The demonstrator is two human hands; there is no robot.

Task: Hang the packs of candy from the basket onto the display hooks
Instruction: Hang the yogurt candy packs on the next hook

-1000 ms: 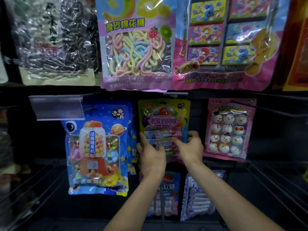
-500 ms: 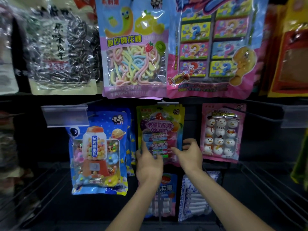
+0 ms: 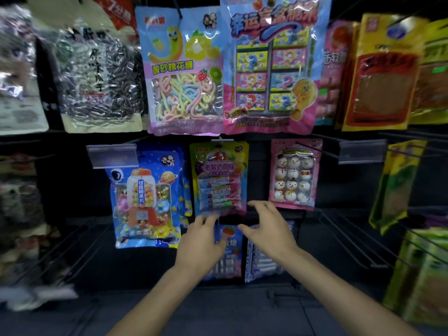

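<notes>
1. Two hands, the left hand [image 3: 201,241] and the right hand [image 3: 269,229]: each grip is wide, fingers loosely spread, holding nothing.
2. Just above them, one yellow-topped candy pack [image 3: 219,178] hangs on the display, so that step looks done.
3. The next move calls for another pack from the basket, which is out of view.
4. That row shows three fronts, counting the blue pack [image 3: 145,202] and the snowman pack [image 3: 294,174].

The marshmallow pack [image 3: 185,69] is showing "酸砂棉花糖", the gumball pack [image 3: 145,202] is reading "扭趣糖果机", and the middle pack [image 3: 219,180] is displaying "老酸奶风味".
</notes>
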